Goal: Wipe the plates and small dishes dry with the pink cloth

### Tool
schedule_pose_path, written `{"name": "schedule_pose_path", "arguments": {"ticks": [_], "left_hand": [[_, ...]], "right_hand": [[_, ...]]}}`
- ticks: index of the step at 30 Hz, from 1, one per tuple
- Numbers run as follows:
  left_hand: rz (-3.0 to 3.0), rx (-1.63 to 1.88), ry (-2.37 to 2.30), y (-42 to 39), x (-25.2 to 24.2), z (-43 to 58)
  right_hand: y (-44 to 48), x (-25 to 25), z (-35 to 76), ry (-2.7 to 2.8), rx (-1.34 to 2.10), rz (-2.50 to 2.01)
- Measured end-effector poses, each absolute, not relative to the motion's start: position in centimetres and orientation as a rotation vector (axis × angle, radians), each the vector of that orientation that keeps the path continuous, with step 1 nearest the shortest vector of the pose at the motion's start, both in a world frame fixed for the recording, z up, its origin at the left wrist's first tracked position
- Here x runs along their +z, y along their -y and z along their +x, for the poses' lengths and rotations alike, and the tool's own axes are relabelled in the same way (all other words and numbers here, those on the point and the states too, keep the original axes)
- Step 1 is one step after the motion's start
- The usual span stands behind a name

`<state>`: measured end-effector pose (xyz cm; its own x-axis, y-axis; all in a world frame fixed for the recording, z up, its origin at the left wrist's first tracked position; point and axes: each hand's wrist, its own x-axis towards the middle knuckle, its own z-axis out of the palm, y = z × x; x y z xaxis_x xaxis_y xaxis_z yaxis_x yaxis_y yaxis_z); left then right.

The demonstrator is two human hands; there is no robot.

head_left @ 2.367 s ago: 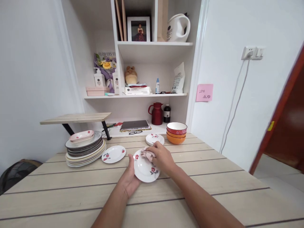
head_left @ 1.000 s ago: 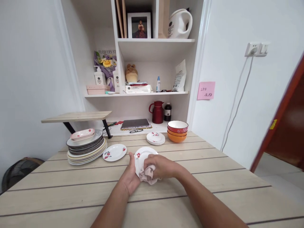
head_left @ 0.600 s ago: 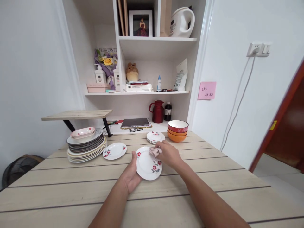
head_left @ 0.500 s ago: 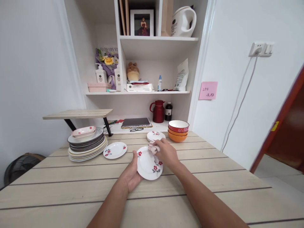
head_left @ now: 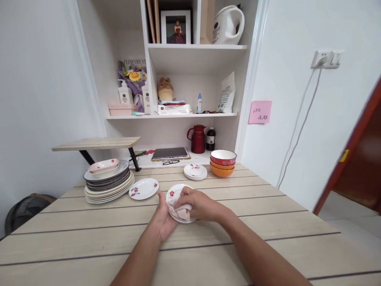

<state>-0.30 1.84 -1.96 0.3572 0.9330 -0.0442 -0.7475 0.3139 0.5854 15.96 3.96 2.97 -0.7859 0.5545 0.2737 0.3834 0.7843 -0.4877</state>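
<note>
Slatted wooden table (head_left: 190, 262) with 2 bare hands at work above its near half. The left hand (head_left: 163, 222) grasps a small plate (head_left: 177, 190) at its left side, thumb raised along the rim; the remaining fingers are largely hidden beneath. The right hand (head_left: 200, 204) is clenched on a crumpled pale-pink cloth (head_left: 179, 210), which presses against the plate's upper face and covers much of it; 1 red flower shows near the upper-left rim. The plate lies between the 2 hands; whether its underside touches the table cannot be told.

Just beyond and to the left, 1 flowered plate (head_left: 145, 188) lies flat, beside a tall stack of larger plates (head_left: 109, 186) topped by an oval pink-spotted dish (head_left: 103, 165). Farther back, right of centre, stands a low pile of flowered plates (head_left: 195, 171), near 3 nested bowls (head_left: 222, 170), the top 1 red and the 2 lower orange. At the rear, a wooden riser (head_left: 97, 143) stands on the left; a red jug (head_left: 198, 140) and a dark bottle (head_left: 210, 141) occupy the lowest shelf compartment.
</note>
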Motion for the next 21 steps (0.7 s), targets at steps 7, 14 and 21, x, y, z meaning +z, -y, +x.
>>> {"name": "schedule_pose_path", "arguments": {"ticks": [7,14,21], "left_hand": [[0.568,1.114,-0.488,-1.5,-1.5,-0.4],[0.604,1.068,-0.445,-1.2,-1.1,-0.1],[0.558,1.121,-0.408,-1.2,-1.3,-0.1]], "right_hand": [[-5.7,3.8,19.9,2.528,0.578,-1.211],[-5.6,2.5,16.5,2.244,0.203,-1.371],[-4.1,2.3,14.6,2.402,0.376,-0.898]]}}
